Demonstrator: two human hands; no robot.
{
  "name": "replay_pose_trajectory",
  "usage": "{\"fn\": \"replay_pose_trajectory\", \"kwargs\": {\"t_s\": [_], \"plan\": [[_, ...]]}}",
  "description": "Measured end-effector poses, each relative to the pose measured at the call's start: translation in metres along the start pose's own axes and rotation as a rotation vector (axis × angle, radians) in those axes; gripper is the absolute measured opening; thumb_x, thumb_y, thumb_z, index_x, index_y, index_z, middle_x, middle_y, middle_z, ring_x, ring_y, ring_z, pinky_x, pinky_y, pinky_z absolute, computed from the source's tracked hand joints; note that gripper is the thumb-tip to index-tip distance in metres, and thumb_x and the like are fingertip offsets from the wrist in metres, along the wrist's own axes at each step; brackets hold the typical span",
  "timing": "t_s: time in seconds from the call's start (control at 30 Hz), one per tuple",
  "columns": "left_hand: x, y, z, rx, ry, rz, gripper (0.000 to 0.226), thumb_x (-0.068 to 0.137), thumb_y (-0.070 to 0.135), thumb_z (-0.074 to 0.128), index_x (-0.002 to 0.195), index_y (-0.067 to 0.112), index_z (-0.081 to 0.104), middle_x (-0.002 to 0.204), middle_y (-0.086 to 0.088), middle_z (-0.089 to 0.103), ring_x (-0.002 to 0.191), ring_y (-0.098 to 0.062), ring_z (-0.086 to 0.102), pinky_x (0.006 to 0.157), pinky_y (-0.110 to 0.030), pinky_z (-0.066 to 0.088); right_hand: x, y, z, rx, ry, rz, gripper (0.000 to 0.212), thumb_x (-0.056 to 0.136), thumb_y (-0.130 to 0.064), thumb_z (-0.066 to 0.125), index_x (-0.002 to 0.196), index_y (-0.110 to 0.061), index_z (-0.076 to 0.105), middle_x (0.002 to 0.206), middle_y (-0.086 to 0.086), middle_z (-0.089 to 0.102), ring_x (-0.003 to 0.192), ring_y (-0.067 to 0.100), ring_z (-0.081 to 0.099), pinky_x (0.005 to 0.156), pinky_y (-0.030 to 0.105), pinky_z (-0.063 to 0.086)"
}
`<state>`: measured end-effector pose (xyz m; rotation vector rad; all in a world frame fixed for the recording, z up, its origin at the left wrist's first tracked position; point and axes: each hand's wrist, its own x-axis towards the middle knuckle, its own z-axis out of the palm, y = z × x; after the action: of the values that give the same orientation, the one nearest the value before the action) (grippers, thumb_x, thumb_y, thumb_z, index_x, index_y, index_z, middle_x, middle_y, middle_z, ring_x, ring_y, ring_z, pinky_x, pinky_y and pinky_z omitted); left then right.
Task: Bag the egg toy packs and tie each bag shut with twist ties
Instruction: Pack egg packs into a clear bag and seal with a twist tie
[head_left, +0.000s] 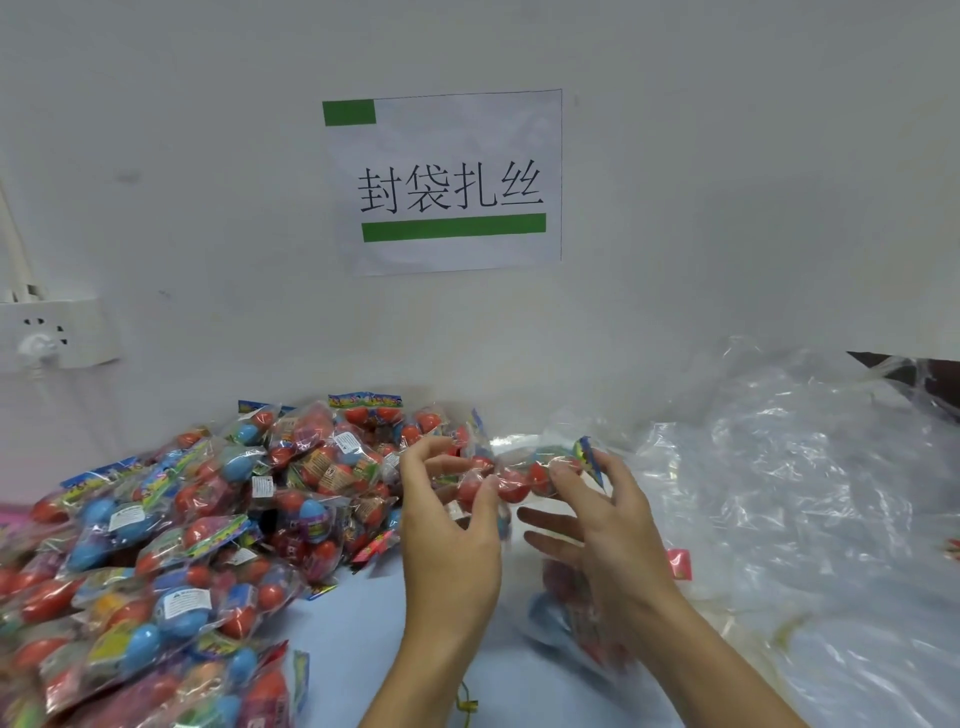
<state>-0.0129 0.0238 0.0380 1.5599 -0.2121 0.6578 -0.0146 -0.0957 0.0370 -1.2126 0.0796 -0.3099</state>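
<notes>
Pile of egg toy packs (171, 545): heaped on the table — the landmark; fills the near left
Clear bags (810, 493): crumpled heap right of the pile
Wall sign (447, 182): above the pile's far edge
Left hand (449, 540): at the pile's right edge; thumb and curled fingers pinch one pack
Right hand (602, 519): further right; fingers curled on the same pack
Held pack (511, 475): red eggs — raised between both hands

I saw the heap of egg toy packs (197, 525) filling the bench (358, 618) at lower left, loose bags (810, 493) piled at right, both hands holding one pack (524, 473) between them at centre, a sign (447, 182) on the wall behind, and a socket (52, 332) at far left.
</notes>
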Motion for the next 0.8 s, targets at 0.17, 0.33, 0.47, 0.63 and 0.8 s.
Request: {"fn": "replay_pose_trajectory", "kwargs": {"t_s": [0.17, 0.33, 0.47, 0.63, 0.8], "plan": [[0.01, -0.005, -0.004, -0.177, 0.065, -0.193, 0.035, 0.1, 0.006, 0.05, 0.113, 0.039, 0.052, 0.115, 0.002, 0.061, 0.102, -0.018, 0.064, 0.085, -0.032, 0.056, 0.004, -0.006, -0.009, 0.072, 0.085, -0.045, 0.031, 0.094, -0.002, 0.057, 0.111, -0.028, 0.055, 0.075, 0.003, 0.075, 0.074, 0.026, 0.075, 0.063, 0.031, 0.061], [0.026, -0.009, -0.018, -0.397, 0.282, -0.41, 0.04, 0.098, 0.001, 0.034, 0.106, 0.033, 0.057, 0.116, -0.014, 0.065, 0.098, -0.034, 0.065, 0.083, -0.053, 0.056, 0.009, -0.008, -0.017, 0.147, 0.061, -0.017, 0.031, 0.093, 0.005, 0.051, 0.115, -0.016, 0.053, 0.08, 0.007, 0.073, 0.072, 0.024, 0.071, 0.078, 0.041, 0.062], [0.032, -0.009, -0.026, -0.68, 0.3, -0.527, 0.03, 0.096, 0.004, 0.04, 0.111, 0.019, 0.062, 0.1, -0.009, 0.067, 0.079, -0.023, 0.066, 0.071, -0.038, 0.056, 0.012, -0.003, -0.017, 0.082, 0.066, 0.038, 0.018, 0.096, -0.013, 0.063, 0.111, -0.012, 0.053, 0.072, 0.004, 0.073, 0.07, 0.025, 0.068, 0.071, 0.037, 0.062], [0.035, -0.01, -0.025, -0.793, 0.096, -0.606, 0.013, 0.096, 0.012, 0.054, 0.105, 0.011, 0.064, 0.086, -0.004, 0.059, 0.071, -0.015, 0.057, 0.058, -0.023, 0.047, 0.016, 0.009, -0.016, -0.248, 0.147, 0.003, 0.017, 0.093, -0.032, 0.069, 0.101, -0.02, 0.06, 0.083, 0.003, 0.078, 0.078, 0.024, 0.076, 0.079, 0.042, 0.058], [0.026, -0.009, -0.011, -0.574, -0.1, -0.437, 0.023, 0.091, 0.018, 0.063, 0.077, 0.007, 0.077, 0.067, -0.004, 0.067, 0.052, -0.008, 0.06, 0.045, -0.017, 0.047, 0.015, 0.011, -0.016, -0.317, 0.03, -0.016, 0.008, 0.097, -0.024, 0.067, 0.098, -0.017, 0.067, 0.08, 0.007, 0.078, 0.078, 0.026, 0.076, 0.077, 0.044, 0.059]]}}
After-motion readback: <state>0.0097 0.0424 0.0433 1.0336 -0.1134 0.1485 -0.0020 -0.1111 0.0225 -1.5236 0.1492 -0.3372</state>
